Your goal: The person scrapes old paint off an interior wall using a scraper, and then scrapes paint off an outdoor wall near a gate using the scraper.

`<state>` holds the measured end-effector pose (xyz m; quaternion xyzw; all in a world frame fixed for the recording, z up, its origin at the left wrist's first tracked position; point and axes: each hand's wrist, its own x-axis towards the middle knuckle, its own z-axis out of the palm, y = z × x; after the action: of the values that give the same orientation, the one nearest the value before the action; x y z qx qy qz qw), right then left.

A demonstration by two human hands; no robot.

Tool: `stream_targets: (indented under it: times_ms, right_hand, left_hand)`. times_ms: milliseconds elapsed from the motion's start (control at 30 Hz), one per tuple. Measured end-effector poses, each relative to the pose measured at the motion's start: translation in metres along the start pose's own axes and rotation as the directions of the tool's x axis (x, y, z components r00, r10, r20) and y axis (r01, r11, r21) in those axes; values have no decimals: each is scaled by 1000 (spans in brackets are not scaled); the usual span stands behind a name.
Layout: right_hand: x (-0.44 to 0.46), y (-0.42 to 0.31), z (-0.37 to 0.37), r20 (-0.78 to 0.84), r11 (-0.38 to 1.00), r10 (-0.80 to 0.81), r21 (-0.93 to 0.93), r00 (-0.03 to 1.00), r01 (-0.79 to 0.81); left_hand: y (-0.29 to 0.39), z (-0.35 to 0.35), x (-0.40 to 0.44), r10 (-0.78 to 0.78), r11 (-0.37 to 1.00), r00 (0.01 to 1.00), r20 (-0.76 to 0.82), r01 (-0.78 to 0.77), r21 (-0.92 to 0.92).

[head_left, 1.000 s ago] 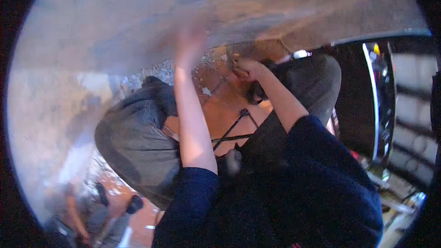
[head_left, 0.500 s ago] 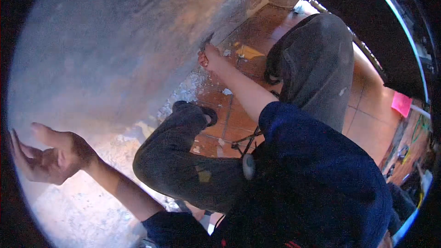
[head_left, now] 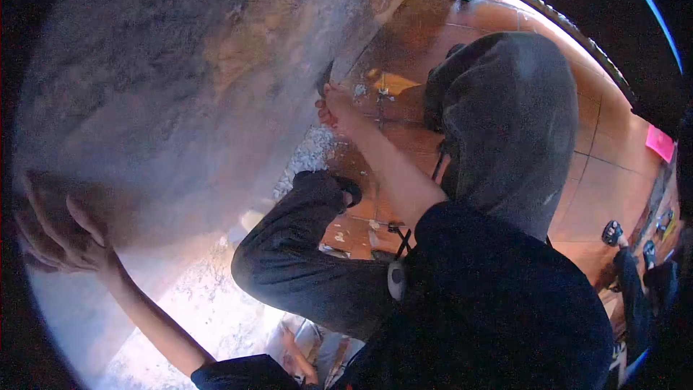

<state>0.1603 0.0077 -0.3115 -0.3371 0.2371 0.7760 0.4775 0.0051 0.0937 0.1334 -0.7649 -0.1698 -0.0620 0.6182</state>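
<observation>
My right hand point(head_left: 338, 110) is closed around a scraper point(head_left: 326, 78), whose dark blade lies against the lower part of the wall point(head_left: 180, 101); its handle is hidden in my fist. White paint chips point(head_left: 314, 148) lie along the foot of the wall just below this hand. At the far left, my left hand point(head_left: 65, 238) has its fingers spread and holds nothing. It is at the wall surface, though whether the fingertips touch cannot be made out.
My bent knees point(head_left: 516, 115) stand over the terracotta tile floor point(head_left: 599, 152). A pink paper point(head_left: 660, 144) lies at the right. Another person's legs point(head_left: 635, 296) show at the right edge. White debris point(head_left: 209, 318) covers the floor at lower left.
My left hand has gone from half-curled to spread fingers, and it has risen slightly. The view has shifted; my right hand still grips the scraper at the wall's foot.
</observation>
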Motion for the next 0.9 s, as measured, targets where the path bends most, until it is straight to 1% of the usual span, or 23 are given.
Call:
stream_targets:
  times_ms: [33, 67, 167, 200, 267, 300, 333, 367, 400, 433, 467, 500, 533, 567, 633, 667, 700, 733, 767, 800, 833, 867, 900]
  right_hand:
    - [2, -4, -5, 56, 999, 45, 18, 997, -46]
    - [8, -2, -9, 47, 998, 50, 22, 998, -52]
    - [25, -2, -14, 52, 997, 58, 54, 997, -61]
    - [28, -2, -14, 69, 993, 81, 83, 994, -87]
    - [33, -3, -9, 92, 988, 110, 103, 990, -119]
    - [37, -5, -4, 67, 982, 122, 137, 990, -131]
    - [37, -2, -3, 39, 975, 137, 172, 990, -142]
    - [36, 2, -2, 40, 976, 140, 162, 989, -145]
    - [35, 6, -1, 40, 994, 80, 76, 996, -83]
    - [31, 9, 3, 45, 1000, 21, -10, 999, -20]
    - [27, 12, 6, 50, 1000, 23, -21, 998, -22]
    - [22, 19, 6, -11, 986, -54, -156, 998, 52]
    - [19, 23, 9, -59, 949, -141, -293, 988, 117]
    - [18, 24, 14, -57, 945, -138, -307, 989, 114]
    - [24, 27, 24, -66, 896, -191, -419, 979, 147]
    - [27, 31, 31, -64, 885, -193, -443, 979, 145]
    - [27, 33, 36, -51, 878, -228, -442, 972, 183]
    - [30, 34, 39, -35, 870, -265, -440, 964, 224]
    - [33, 32, 42, -29, 862, -268, -453, 963, 226]
    - [45, 32, 35, -13, 913, -181, -374, 983, 163]
    - [63, 34, 26, 9, 951, -91, -296, 996, 90]
    - [101, 34, -7, 12, 948, -90, -304, 996, 89]
    - [148, 38, -17, 125, 994, 2, 106, 992, -15]
  left_hand:
    - [16, -5, 13, -7, 996, 1000, -12, 6, -93]
    - [21, -7, 20, 7, 986, 999, -36, -13, -168]
    - [19, -3, 10, -38, 986, 999, -20, 34, -162]
    - [24, -2, 15, -40, 987, 999, -19, 37, -159]
    - [33, -5, 26, -56, 972, 992, -113, 28, -234]
    - [25, -4, 15, -57, 973, 993, -107, 32, -227]
    - [13, 1, -2, -88, 973, 996, -32, 78, -219]
    - [1, 6, -19, -121, 971, 992, 40, 126, -205]
    - [4, -2, -6, -114, 936, 993, 15, 113, -332]
    - [-9, -3, -7, -121, 937, 992, 21, 121, -327]
    - [-21, -7, -6, -86, 958, 996, 5, 84, -273]
    - [-35, -12, -7, -51, 975, 999, -3, 49, -218]
    - [-49, -14, -14, -72, 969, 997, 16, 73, -235]
    - [-58, -16, -24, -82, 970, 996, 25, 85, -228]
    - [-75, -24, -49, -172, 949, 982, 80, 187, -255]
    - [-89, -28, -66, -177, 944, 974, 144, 210, -255]
    - [-94, -34, -70, -191, 942, 970, 152, 225, -248]
    - [-95, -43, -68, -144, 977, 974, 176, 168, -132]
    - [-95, -50, -70, -97, 995, 974, 207, 103, -16]
    - [-96, -56, -78, -106, 994, 973, 205, 110, -7]
    - [-100, -55, -92, -164, 976, 972, 165, 185, -117]
    - [-103, -55, -107, -223, 941, 966, 133, 249, -230]
    - [-117, -44, -140, -248, 936, 956, 156, 278, -217]
